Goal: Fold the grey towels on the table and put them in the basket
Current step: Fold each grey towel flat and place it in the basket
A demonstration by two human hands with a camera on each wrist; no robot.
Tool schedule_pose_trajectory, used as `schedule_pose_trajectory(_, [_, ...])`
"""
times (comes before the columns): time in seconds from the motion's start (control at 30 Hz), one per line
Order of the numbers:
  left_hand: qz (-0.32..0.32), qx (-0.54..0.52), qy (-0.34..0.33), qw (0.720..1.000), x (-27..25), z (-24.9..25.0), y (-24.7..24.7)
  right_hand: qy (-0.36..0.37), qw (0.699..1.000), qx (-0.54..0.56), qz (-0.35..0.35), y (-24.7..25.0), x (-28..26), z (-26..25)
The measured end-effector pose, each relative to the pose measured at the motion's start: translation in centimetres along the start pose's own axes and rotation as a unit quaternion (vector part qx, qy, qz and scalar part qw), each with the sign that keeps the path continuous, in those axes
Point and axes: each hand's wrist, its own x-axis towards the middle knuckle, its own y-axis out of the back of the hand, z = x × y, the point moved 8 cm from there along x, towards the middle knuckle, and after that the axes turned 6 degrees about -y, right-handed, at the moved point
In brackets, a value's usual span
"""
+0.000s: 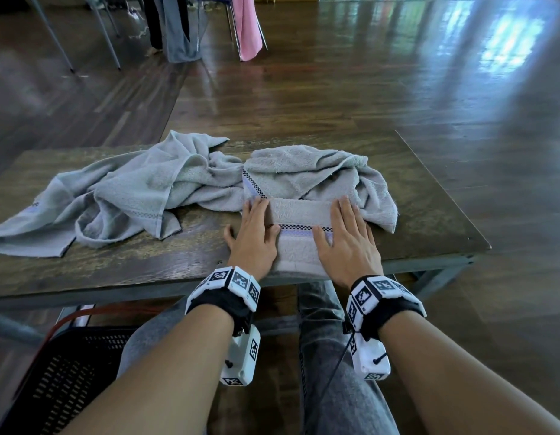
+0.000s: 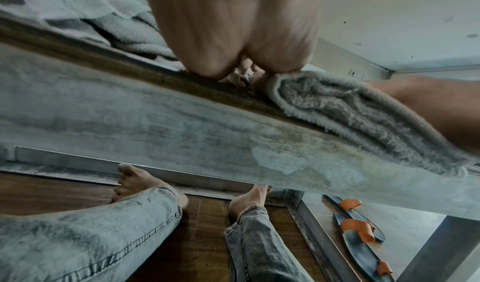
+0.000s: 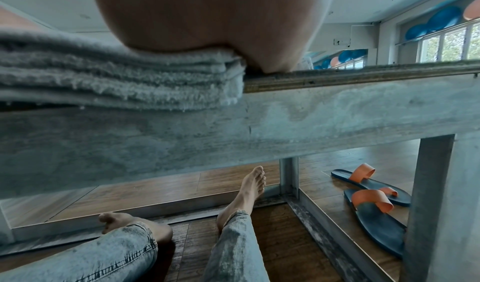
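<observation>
— Why are both palms down flat like that?

— To pin the fold, I'd say. The left hand (image 1: 255, 237) and right hand (image 1: 347, 243) lie on either end of the folded grey towel (image 1: 299, 215) at the near edge of the table (image 1: 146, 265), fingers straight and spread, gripping nothing. They press; they don't pinch.

— How far folded is it?

— Only the near part. From the right wrist view you can see several layers stacked under the heel of the hand (image 3: 207, 19), lying right at the table's edge. The far part of that towel is still rumpled beyond the fingertips, with the checkered border band (image 1: 303, 228) running between the hands.

— And the other one?

— The second grey towel (image 1: 121, 196) sprawls unfolded on the left half of the table, touching the first near the middle. Not begun, by the look of it.

— Where's the basket?

— Down on the floor at the person's left, a black perforated basket (image 1: 68, 372), beside the knee. I can't see any towel in it from here. It sits handy for the left arm, I'd guess.

— What's under the table?

— Bare feet, jeans, and a pair of sandals with orange straps (image 3: 371, 196) off to the right.
</observation>
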Motion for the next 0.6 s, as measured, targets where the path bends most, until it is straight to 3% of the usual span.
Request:
schedule_pose_trajectory(0.17, [0.050, -0.004, 0.011, 0.999, -0.1, -0.7, 0.9, 0.008, 1.000, -0.002, 0.016, 0.0, 0.0, 0.0])
schedule_pose_trajectory(0.6, [0.006, 0.016, 0.044, 0.999, 0.1, -0.5, 1.4, 0.000, 0.999, -0.033, 0.013, 0.2, -1.5, -0.1])
